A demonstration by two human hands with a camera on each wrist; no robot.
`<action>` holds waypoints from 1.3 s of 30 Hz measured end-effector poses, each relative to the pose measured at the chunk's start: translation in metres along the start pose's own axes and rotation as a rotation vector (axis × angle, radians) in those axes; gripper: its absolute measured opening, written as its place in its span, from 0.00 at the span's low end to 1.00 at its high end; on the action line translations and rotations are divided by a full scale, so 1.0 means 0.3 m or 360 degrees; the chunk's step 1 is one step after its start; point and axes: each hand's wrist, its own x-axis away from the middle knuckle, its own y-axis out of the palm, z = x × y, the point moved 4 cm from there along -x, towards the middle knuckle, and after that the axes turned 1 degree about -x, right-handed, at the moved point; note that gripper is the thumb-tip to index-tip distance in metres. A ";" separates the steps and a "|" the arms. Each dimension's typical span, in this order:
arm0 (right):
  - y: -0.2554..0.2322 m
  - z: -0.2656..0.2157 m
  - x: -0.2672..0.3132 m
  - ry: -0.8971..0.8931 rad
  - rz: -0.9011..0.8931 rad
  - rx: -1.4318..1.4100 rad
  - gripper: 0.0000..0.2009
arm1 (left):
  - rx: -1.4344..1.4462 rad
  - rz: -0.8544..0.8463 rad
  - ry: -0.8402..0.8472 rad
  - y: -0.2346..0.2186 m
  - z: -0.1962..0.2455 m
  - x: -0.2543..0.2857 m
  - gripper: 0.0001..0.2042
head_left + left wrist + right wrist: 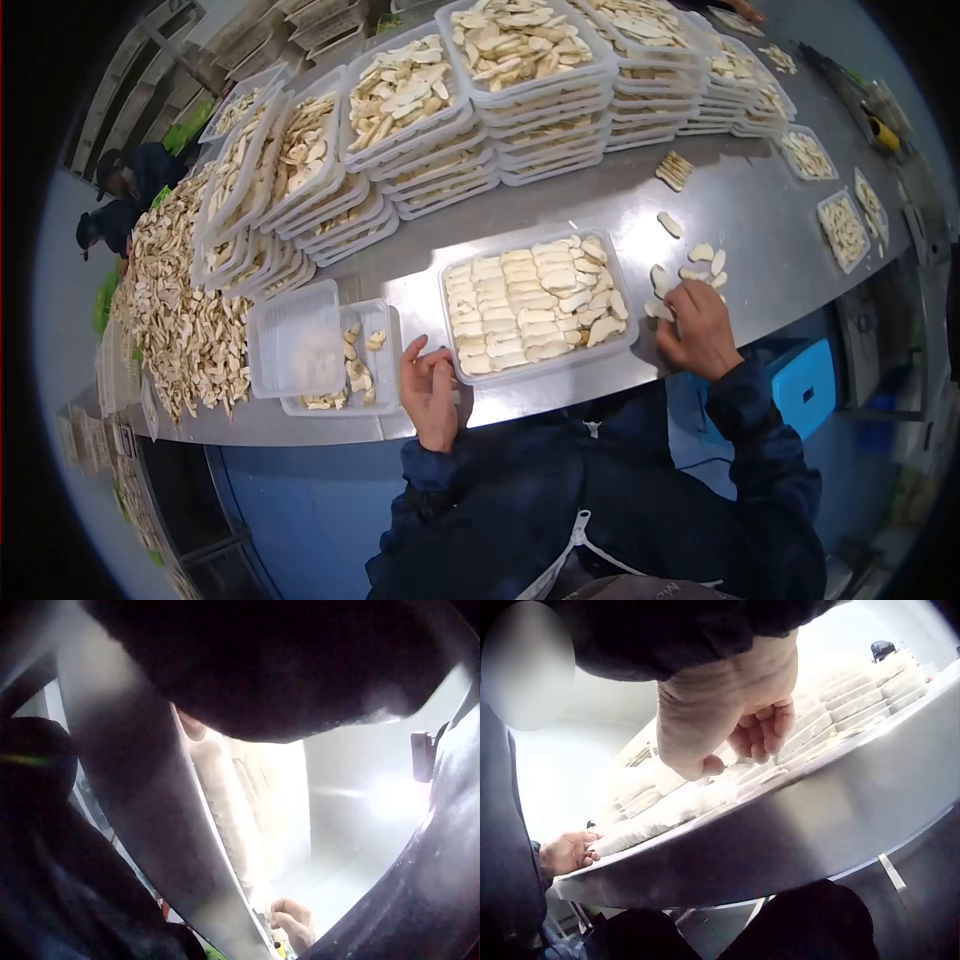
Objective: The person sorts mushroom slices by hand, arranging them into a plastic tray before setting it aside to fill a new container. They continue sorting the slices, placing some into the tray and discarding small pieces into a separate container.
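On the steel table sits a clear plastic tray (540, 305) with pale mushroom slices (530, 300) laid in overlapping rows. My left hand (430, 395) is at the tray's left front corner, fingers loosely bent, nothing held. To the right of the tray, my right hand (697, 328) is low over several loose mushroom slices (700, 265). Its fingertips are right at one slice (657, 309); whether they pinch it I cannot tell. In the right wrist view, the right hand's fingers (761, 735) bend inward, with the thumb apart from them.
Stacked trays of mushroom slices (530, 95) line the far side of the table. A big heap of slices (185, 290) covers the left end. Two nested trays (300, 340) stand left of my left hand. A slatted brown piece (674, 171) and small filled trays (843, 230) lie rightward.
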 end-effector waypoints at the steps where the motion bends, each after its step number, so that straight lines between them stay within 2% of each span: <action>1: -0.005 -0.013 -0.012 -0.0028 -0.0005 -0.0018 0.11 | 0.0000 -0.0006 -0.0020 0.001 0.003 0.002 0.19; 7: 0.023 -0.084 -0.171 -0.0286 -0.0123 -0.0033 0.11 | 0.0075 0.0029 -0.0055 0.010 0.004 -0.011 0.20; 16: 0.098 -0.146 -0.276 -0.0506 -0.0075 -0.0082 0.11 | 0.0017 0.0023 -0.0006 0.014 0.005 0.004 0.20; 21: 0.122 -0.144 -0.292 -0.0542 -0.0110 -0.0027 0.11 | -0.0043 0.0022 0.0057 0.009 -0.003 0.003 0.20; 23: 0.115 -0.151 -0.298 -0.0579 -0.0015 -0.0036 0.11 | 0.0053 -0.0007 0.0064 0.016 0.002 0.002 0.19; 29: 0.144 -0.153 -0.296 -0.0541 -0.0163 -0.0038 0.10 | -0.0072 0.0026 0.0090 0.012 -0.001 -0.001 0.18; 39: 0.197 -0.170 -0.283 -0.0599 -0.0211 -0.0052 0.09 | -0.0042 0.0012 0.0054 0.013 0.006 -0.001 0.19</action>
